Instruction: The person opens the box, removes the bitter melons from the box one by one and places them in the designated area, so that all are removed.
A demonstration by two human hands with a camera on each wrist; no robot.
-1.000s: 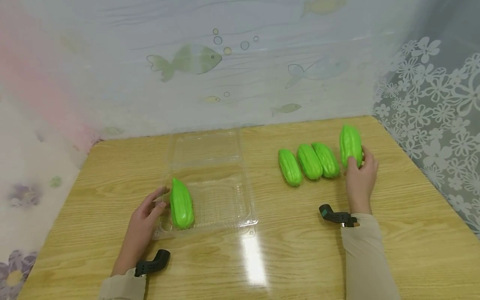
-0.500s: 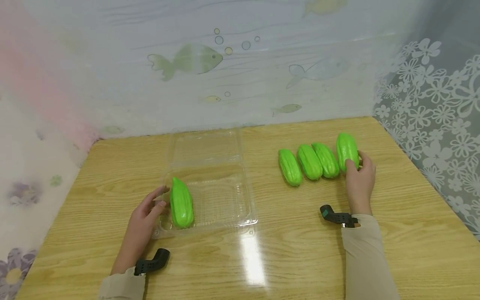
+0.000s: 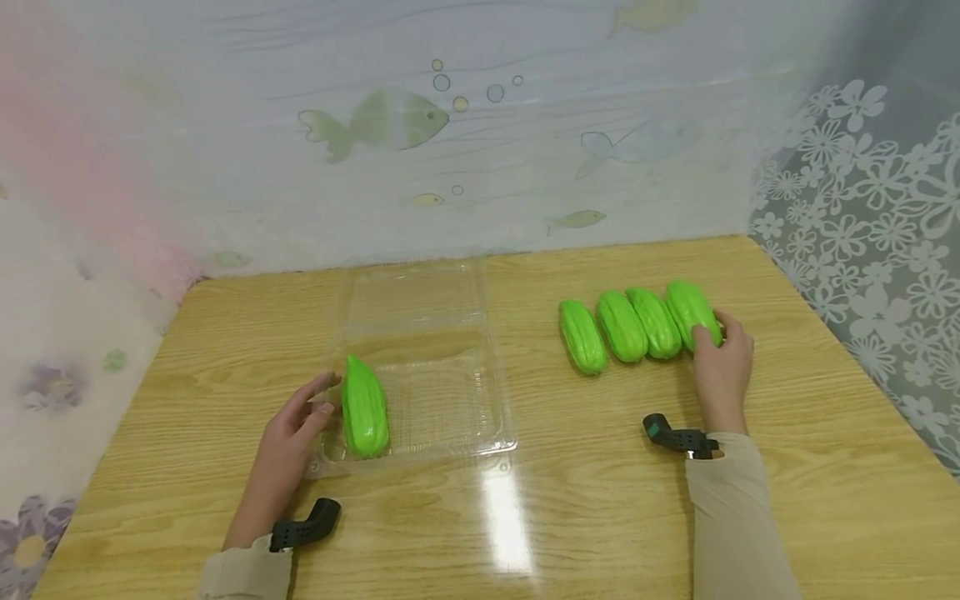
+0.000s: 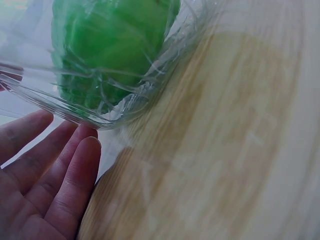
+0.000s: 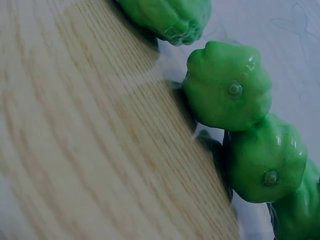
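Note:
On the right, my right hand (image 3: 723, 367) grips the near end of a green ridged gourd (image 3: 687, 308), thumb on top. That gourd lies at the right end of a row, against a second gourd (image 3: 655, 323). A third gourd (image 3: 622, 327) is beside it, and another gourd (image 3: 582, 337) stands slightly apart. My left hand (image 3: 285, 442) rests at the left side of a clear plastic clamshell box (image 3: 442, 450), fingers extended; in the left wrist view, its fingertips (image 4: 87, 145) meet the box's rim. One gourd (image 3: 365, 408) lies inside the box along its left side.
The box's lid (image 3: 412, 292) lies folded back toward the wall (image 3: 517, 150), which has printed fish. Wood-grain tabletop (image 3: 570, 500) runs beneath everything. A flowered curtain (image 3: 877, 225) borders the right side. Black wrist cameras are on both arms.
My right hand has brought its gourd down and left, from apart and raised to the end of the row. My left hand and the box have stayed in place.

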